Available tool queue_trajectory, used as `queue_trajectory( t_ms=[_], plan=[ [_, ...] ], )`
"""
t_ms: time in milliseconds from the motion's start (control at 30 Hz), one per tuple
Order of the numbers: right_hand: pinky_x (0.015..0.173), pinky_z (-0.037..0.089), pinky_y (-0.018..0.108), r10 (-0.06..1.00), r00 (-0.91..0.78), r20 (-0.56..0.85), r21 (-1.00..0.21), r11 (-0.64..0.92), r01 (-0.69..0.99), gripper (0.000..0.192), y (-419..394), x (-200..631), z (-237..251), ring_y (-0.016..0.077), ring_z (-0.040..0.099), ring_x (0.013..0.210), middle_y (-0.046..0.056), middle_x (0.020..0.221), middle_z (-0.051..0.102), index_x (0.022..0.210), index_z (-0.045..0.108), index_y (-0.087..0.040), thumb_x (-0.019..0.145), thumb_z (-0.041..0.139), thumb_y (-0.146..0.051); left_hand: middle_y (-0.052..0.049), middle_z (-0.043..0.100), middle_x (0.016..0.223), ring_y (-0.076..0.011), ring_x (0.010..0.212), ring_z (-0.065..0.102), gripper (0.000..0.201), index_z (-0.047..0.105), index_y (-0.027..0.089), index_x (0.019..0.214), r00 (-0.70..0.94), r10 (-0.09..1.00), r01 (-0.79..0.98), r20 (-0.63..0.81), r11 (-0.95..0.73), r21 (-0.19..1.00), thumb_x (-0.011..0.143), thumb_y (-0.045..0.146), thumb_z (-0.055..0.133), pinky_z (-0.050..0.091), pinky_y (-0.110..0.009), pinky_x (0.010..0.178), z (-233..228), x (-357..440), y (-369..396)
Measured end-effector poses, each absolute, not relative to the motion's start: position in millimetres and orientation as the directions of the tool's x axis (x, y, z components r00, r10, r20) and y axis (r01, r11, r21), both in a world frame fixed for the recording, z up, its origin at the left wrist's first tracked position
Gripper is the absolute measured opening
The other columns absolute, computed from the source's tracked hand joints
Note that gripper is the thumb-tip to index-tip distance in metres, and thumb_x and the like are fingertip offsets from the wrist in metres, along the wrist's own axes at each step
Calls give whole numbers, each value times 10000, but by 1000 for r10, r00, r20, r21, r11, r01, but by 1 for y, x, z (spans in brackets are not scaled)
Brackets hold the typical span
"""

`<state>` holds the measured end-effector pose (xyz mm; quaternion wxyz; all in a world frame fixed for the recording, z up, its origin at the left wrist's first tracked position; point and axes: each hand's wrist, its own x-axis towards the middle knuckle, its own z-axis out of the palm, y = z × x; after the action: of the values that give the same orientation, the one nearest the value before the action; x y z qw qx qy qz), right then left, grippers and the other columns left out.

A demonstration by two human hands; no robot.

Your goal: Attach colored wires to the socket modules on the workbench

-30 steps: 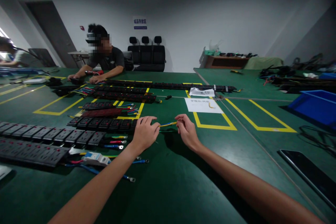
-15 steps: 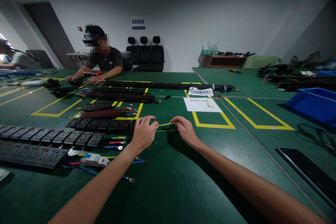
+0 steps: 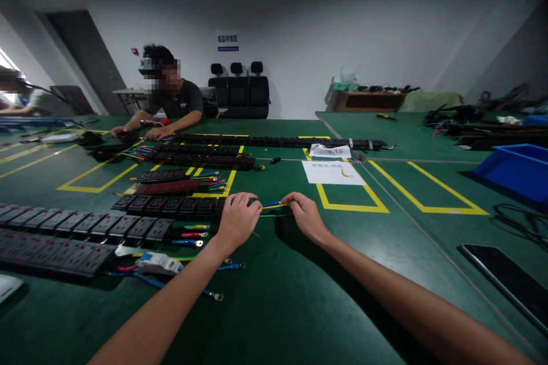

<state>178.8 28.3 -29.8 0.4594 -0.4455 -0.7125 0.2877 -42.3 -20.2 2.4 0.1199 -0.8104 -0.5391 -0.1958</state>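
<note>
My left hand (image 3: pixel 240 219) is closed around a small bundle of wires at the end of a black socket strip (image 3: pixel 171 206). Pinched in the fingertips of my right hand (image 3: pixel 306 214) are the far ends of blue and yellow wires (image 3: pixel 270 206), stretched between both hands. A green wire (image 3: pixel 274 216) runs just below them. The tips of the wires are hidden by my right fingers. Nearer to me on the left lie two more socket strips (image 3: pixel 98 224), with coloured leads ending in ring terminals (image 3: pixel 198 243).
A white circuit breaker (image 3: pixel 158 263) sits by my left forearm. Ahead lie more strips (image 3: pixel 201 155) and a paper sheet (image 3: pixel 331 173). A phone-like black slab (image 3: pixel 500 274) and a blue bin (image 3: pixel 514 174) are at right. A co-worker (image 3: pixel 171 97) sits across the table.
The view has shifted a little, so everything sits slightly farther right and lower. Both hands keep their hold on the wires, and slightly more blue wire shows between them.
</note>
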Motion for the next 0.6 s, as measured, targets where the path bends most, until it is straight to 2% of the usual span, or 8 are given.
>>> queue_trajectory(
  t_ms=[233, 600],
  plan=[
    [741, 461, 328, 901, -181, 395, -818, 435, 376, 286, 28, 179, -29, 217, 613, 780, 40, 821, 688, 856, 695, -228, 878, 410, -244, -126, 649, 1342, -313, 1270, 587, 183, 746, 220, 1056, 330, 829, 926, 451, -378, 17, 1003, 259, 576, 454, -540, 1053, 1, -43, -21],
    [769, 446, 326, 886, -183, 426, -805, 464, 371, 282, 28, 178, -30, 213, 621, 790, 39, 821, 698, 828, 689, -217, 867, 410, -240, -99, 676, 1295, -303, 1231, 603, 169, 746, 231, 1048, 333, 826, 928, 455, -374, -1, 1000, 263, 588, 451, -518, 1038, 0, -43, -20]
  ],
)
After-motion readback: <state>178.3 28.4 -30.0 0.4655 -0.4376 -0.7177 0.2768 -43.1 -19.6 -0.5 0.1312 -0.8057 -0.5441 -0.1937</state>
